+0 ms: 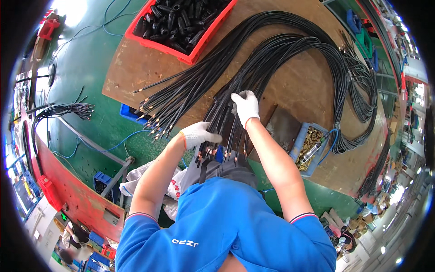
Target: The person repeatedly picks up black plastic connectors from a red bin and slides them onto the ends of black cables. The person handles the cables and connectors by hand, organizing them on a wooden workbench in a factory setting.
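Note:
A bundle of black cables (267,59) arcs over the table, and its stripped copper ends hang over the near edge at my lap. My left hand (199,134), in a white knit glove, is closed around several of these cables close to their bare tips. Higher up the same bundle, my gloved right hand (246,107) grips cables between thumb and fingers; part of its grip is hidden. To the left, a second group of black cables (195,86) lies fanned out on the tabletop, copper tips toward me.
A red bin (190,58) of black ribbed sleeves stands at the table's far left. On the right, a blue-grey tray (310,170) holds small brass-coloured parts, with a pen-shaped tool (311,153) on a blue hose over it. The wooden table (136,68) has a curved-looking edge.

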The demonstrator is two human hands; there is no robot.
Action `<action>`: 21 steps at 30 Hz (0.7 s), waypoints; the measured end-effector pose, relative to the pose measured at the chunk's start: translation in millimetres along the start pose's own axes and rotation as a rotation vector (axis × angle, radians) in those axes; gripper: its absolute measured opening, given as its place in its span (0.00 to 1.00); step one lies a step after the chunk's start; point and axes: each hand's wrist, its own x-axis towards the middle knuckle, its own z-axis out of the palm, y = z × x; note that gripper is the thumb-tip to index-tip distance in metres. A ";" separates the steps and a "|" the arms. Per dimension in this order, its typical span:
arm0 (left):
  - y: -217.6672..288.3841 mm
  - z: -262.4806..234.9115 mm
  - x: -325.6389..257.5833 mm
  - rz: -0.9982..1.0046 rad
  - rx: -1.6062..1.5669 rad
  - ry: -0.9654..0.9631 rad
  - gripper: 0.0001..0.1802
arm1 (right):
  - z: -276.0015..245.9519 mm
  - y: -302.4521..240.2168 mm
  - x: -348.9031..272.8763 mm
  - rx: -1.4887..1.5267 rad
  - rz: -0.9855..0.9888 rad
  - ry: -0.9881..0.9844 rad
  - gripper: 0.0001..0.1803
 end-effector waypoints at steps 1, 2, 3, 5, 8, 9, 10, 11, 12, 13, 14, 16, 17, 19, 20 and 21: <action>10.5 1.4 -5.6 -0.024 0.028 0.063 0.26 | 1.1 -2.9 -1.2 -0.041 -0.013 0.001 0.16; 1.1 -0.4 6.3 0.012 0.067 0.133 0.27 | 0.5 -5.4 -4.3 -0.072 -0.009 -0.005 0.17; -17.4 -5.5 23.5 0.051 0.100 0.214 0.29 | 2.5 -9.6 -9.0 -0.109 -0.011 -0.022 0.17; 6.8 -3.3 11.6 0.024 0.261 0.303 0.36 | -1.2 0.1 -7.3 -0.095 -0.023 -0.030 0.16; -4.1 -3.7 23.7 0.050 0.447 0.491 0.35 | -9.3 19.3 19.6 -0.308 -0.285 0.137 0.11; -9.4 -3.7 26.6 0.039 0.570 0.569 0.35 | -6.0 5.4 19.6 -0.315 -0.409 0.161 0.10; -15.3 -3.0 28.6 0.066 0.611 0.625 0.35 | -2.4 -19.5 15.3 -0.320 -0.534 0.192 0.10; -20.2 -0.8 30.9 0.099 0.657 0.672 0.36 | 0.8 -40.6 17.9 -0.294 -0.551 0.194 0.13; -25.7 0.1 34.1 0.130 0.703 0.721 0.36 | 7.0 -62.1 20.9 -0.320 -0.634 0.203 0.14; -32.5 -0.9 38.7 0.150 0.715 0.715 0.34 | 18.1 -90.0 16.5 -0.390 -0.732 0.221 0.15; -35.2 -0.6 41.3 0.163 0.729 0.718 0.33 | 25.5 -113.7 16.2 -0.480 -0.780 0.193 0.18; -35.3 2.0 41.7 0.162 0.713 0.725 0.32 | 46.3 -143.0 37.6 -0.551 -0.943 0.099 0.24; -36.4 2.9 43.7 0.164 0.699 0.732 0.32 | 54.8 -158.5 48.3 -0.681 -1.058 0.065 0.27; -41.9 2.5 43.6 0.200 0.644 0.752 0.34 | 75.4 -188.7 61.0 -0.876 -1.158 -0.047 0.33; -46.2 2.0 45.9 0.219 0.613 0.778 0.34 | 88.0 -199.8 66.7 -0.942 -1.143 -0.119 0.35; -46.0 1.7 45.6 0.217 0.602 0.770 0.34 | 98.7 -207.1 76.5 -1.026 -1.153 -0.167 0.37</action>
